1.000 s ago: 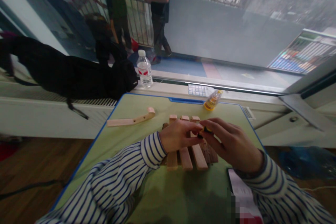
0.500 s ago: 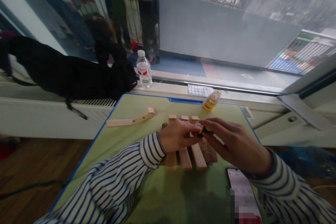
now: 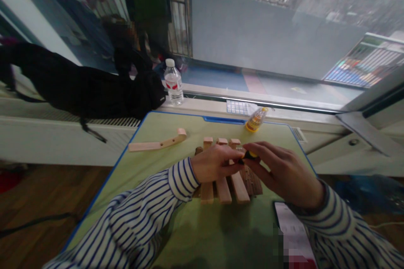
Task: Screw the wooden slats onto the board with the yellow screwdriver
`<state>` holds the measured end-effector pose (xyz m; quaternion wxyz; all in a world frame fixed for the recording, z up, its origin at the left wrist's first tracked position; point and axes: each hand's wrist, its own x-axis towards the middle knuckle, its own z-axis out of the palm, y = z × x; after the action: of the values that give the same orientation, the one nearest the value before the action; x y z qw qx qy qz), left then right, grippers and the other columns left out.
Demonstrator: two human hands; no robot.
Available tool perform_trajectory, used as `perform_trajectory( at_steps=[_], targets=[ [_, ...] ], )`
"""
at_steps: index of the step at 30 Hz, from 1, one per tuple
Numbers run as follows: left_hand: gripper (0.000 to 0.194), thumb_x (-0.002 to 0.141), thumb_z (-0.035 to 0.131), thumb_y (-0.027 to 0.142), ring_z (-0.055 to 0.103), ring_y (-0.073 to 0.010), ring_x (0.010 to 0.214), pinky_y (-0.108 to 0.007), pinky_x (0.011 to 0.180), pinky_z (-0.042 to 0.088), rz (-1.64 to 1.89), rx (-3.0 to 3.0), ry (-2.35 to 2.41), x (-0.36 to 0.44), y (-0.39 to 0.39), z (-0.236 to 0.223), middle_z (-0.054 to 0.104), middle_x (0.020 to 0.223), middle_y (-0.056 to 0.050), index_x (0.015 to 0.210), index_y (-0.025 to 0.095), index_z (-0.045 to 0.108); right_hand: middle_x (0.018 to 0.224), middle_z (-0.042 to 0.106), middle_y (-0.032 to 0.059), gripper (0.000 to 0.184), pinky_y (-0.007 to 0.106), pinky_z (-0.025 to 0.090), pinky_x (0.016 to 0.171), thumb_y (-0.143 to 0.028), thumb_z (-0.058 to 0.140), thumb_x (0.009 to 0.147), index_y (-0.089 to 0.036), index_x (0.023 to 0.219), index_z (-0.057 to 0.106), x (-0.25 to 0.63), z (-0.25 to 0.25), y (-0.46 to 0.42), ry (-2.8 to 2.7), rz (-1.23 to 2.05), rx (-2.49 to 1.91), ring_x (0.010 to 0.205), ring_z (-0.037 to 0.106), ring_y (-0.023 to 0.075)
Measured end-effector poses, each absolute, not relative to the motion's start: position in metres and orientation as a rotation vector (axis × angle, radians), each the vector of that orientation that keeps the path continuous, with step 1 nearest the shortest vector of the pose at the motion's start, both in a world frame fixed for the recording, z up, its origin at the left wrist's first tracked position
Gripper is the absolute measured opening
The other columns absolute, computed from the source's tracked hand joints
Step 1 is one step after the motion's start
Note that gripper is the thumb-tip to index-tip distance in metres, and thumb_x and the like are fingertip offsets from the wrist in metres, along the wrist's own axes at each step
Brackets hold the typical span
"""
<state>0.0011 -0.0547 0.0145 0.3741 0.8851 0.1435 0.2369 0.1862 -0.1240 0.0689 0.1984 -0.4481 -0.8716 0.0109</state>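
My right hand pinches a small black-and-yellow object between thumb and fingers; its exact kind is too small to make out. My left hand is closed in a pinch against the object's left end, and what its fingertips grip is hidden. Both hands are over a wooden piece with several pale slats laid side by side. Darker, rough brown wood shows beside and under the slats. The left hand covers the middle of the slats.
A curved pale wooden strip with holes lies at the table's left. A yellow-capped glue bottle stands at the back edge. A phone lies at the right front. Behind are a water bottle and a black bag.
My right hand has shifted slightly right, and more of the black-and-yellow object shows between the hands. My left hand stays nearly in place. Behind the window, a person has moved.
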Motion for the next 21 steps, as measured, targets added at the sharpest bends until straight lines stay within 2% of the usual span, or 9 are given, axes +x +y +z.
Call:
perform_trajectory(
  at_steps=[7,11,16,21],
  targets=[
    [0.018,0.088,0.046,0.02,0.055,-0.0131,0.081,-0.024,0.074,0.041,0.617,2.267,0.344,0.0022,-0.0547,0.0127,0.061,0.089,-0.004,0.102,0.014,0.056,0.103,0.063,0.0076,0.027,0.031,0.05,0.072,-0.025,0.046,0.09,-0.018,0.116,0.049,0.187,0.0629,-0.1245,-2.4,0.03,-1.269,0.085,0.061,0.0166],
    [0.019,0.086,0.052,0.023,0.056,-0.013,0.085,-0.023,0.077,0.041,0.65,2.249,0.406,0.0033,-0.0555,0.0122,0.062,0.093,-0.003,0.103,0.016,0.058,0.104,0.062,0.0072,0.028,0.031,0.05,0.073,-0.025,0.046,0.09,-0.017,0.116,0.049,0.1866,0.0623,-0.1247,-2.403,0.045,-1.266,0.086,0.061,0.0166],
    [0.025,0.082,0.059,0.034,0.056,-0.0128,0.08,-0.023,0.072,0.042,0.643,2.211,0.55,0.0031,-0.0546,0.0102,0.064,0.089,-0.002,0.1,0.017,0.061,0.104,0.063,0.0064,0.029,0.031,0.05,0.073,-0.025,0.046,0.09,-0.017,0.117,0.048,0.1861,0.064,-0.124,-2.398,0.037,-1.261,0.085,0.061,0.0163],
    [0.024,0.082,0.059,0.034,0.057,-0.0121,0.077,-0.022,0.069,0.043,0.657,2.186,0.571,0.0023,-0.0543,0.0091,0.065,0.088,-0.002,0.099,0.017,0.063,0.104,0.063,0.0056,0.03,0.032,0.051,0.071,-0.028,0.045,0.09,-0.018,0.118,0.048,0.1843,0.0673,-0.1231,-2.419,0.065,-1.294,0.083,0.062,0.0165]
  ],
)
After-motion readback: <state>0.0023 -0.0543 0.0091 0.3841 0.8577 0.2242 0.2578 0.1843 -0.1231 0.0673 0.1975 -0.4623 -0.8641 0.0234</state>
